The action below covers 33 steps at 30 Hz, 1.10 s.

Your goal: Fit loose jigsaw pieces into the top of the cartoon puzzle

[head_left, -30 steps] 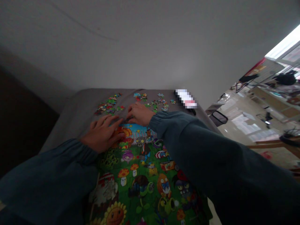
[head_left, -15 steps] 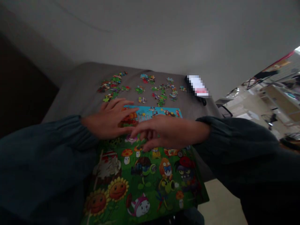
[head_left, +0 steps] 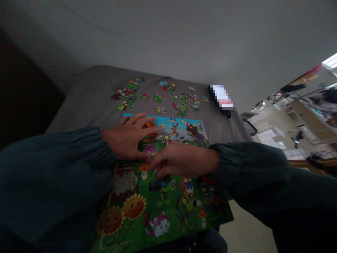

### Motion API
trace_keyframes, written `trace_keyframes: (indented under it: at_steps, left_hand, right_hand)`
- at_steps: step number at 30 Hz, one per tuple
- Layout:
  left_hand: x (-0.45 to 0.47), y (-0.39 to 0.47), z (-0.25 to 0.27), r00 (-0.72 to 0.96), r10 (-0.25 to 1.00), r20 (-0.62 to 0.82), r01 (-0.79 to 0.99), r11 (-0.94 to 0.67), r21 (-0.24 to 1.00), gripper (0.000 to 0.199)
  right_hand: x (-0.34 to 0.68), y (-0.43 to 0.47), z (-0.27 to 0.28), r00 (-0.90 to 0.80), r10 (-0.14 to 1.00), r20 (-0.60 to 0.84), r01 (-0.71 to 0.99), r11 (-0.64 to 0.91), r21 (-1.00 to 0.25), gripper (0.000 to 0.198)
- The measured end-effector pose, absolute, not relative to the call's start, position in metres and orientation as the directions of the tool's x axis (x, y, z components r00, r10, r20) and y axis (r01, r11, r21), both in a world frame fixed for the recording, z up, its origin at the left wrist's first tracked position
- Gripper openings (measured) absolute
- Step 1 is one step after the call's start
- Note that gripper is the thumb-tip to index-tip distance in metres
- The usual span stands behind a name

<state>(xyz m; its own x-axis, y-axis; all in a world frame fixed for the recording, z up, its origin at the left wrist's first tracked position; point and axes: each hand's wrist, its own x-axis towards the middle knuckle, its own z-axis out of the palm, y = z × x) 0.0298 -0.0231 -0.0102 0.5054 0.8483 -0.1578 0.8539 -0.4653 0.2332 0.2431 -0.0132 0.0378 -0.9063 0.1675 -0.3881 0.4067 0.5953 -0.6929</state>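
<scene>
Head view: grey cloth [head_left: 86, 102] meets wall [head_left: 158, 38]; left hand [head_left: 127, 138] splayed over puzzle [head_left: 176, 196], right hand [head_left: 183, 160] curled, grip unclear.

a dim grey wall [head_left: 163, 42] rises behind; pale floor [head_left: 238, 225] and bright light [head_left: 330, 61] at right.

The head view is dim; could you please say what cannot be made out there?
In the head view:
Whatever lies under the left hand: covered by that hand.
Anything within the right hand: hidden by its curled fingers.
Near-left corner of the puzzle board: cut off by the bottom edge.
Number of loose pieces: too small, overlapping.
</scene>
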Motion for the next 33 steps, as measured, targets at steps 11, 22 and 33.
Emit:
trace_keyframes:
  at_steps: [11,22,33]
  left_hand:
    - [0.034,-0.026,0.0,0.492,0.844,-0.21,0.865,-0.449,0.223,0.094]
    - [0.034,-0.024,-0.003,0.497,0.843,-0.205,0.862,-0.452,0.231,0.096]
    - [0.032,-0.023,-0.002,0.483,0.85,-0.211,0.867,-0.432,0.247,0.102]
  right_hand:
    - [0.239,-0.016,0.027,-0.902,0.19,-0.388,0.422,0.579,-0.697,0.02]
    - [0.241,-0.015,0.022,-0.912,0.255,-0.322,0.405,0.684,-0.607,0.011]
    - [0.253,0.003,0.045,-0.944,0.281,-0.174,0.328,0.742,-0.584,0.009]
